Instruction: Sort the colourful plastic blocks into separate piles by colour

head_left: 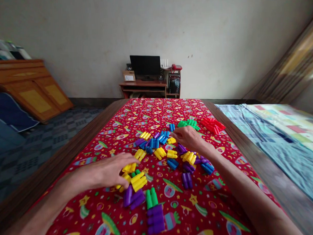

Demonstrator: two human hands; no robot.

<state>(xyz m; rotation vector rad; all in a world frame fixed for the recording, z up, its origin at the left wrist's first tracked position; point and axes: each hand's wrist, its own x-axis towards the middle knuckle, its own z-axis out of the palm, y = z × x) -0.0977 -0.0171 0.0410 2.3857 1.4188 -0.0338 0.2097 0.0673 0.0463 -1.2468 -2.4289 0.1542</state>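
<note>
Interlocking plastic toy blocks in yellow, blue, purple, green and red lie scattered over a red rocket-print cloth (175, 212). My left hand (107, 170) rests with its fingertips on a yellow block (129, 167), though I cannot tell if it grips it. Another yellow block (139, 181) lies just below that hand. My right hand (186, 138) reaches over the middle of the pile, its fingertips close to a blue block cluster (154, 143) and a small yellow block (171, 140). A red block group (212, 125) and a green block group (188, 123) lie beyond it.
The cloth covers a dark wooden table whose edge (70, 158) runs along the left side. A bed with a pale blue sheet (283, 144) lies to the right. Beyond the table stands a wooden desk (142, 85) holding a black monitor (145, 65).
</note>
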